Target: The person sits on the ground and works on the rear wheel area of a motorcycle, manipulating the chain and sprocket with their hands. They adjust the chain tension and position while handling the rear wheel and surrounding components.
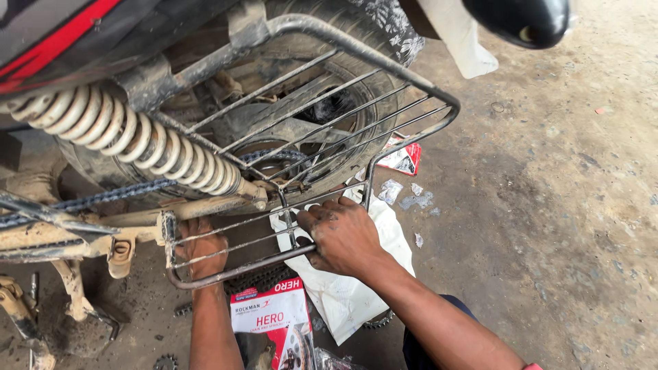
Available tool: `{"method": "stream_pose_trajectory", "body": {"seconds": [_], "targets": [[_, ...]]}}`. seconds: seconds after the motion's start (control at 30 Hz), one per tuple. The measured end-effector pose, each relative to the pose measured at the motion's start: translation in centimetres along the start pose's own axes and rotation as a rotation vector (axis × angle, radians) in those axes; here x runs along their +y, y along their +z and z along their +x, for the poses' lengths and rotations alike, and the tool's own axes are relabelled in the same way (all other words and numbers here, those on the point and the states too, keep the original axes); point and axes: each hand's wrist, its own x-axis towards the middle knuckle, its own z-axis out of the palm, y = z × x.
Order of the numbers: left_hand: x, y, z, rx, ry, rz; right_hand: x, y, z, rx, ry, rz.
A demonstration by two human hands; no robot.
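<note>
Fingers of your right hand (pixel 343 236) wrap the metal rack (pixel 308 137); your left hand (pixel 201 248) grips behind it, above a red box (pixel 271 312).

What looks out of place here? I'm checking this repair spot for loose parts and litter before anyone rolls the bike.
Torn paper scraps and a ripped red carton litter the dirt floor by the rear tyre. A loose sprocket lies in the dirt near the left hand.

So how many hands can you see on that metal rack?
2. The left hand reaches in behind the rack's lower left corner, and the right hand holds its bottom bar near the middle. No other hands show.
</note>
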Motion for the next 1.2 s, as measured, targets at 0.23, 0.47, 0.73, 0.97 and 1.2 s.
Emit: {"method": "stream_pose_trajectory", "body": {"seconds": [0.23,0.47,0.73,0.97,1.2], "targets": [[1.5,-0.8,-0.1,0.028,0.021,0.081,0.7,0.9,-0.4,-0.036,0.023,-0.012],[0.9,-2.7,-2.9,0.015,0.053,0.154,0.2,1.5,0.7,-0.07,0.086,-0.127],[5.7,-8.3,-14.4,-0.37,-0.076,-0.202,-0.3,0.0,0.9,0.056,0.0,-0.126],[8.8,-8.4,-17.9,-0.488,0.041,-0.27,-0.6,-1.9,0.5,-0.043,0.03,-0.039],[9.5,-9.7,-17.6,-0.612,0.004,-0.114,-0.8,-2.4,-0.2,-0.046,0.043,-0.002]]}}
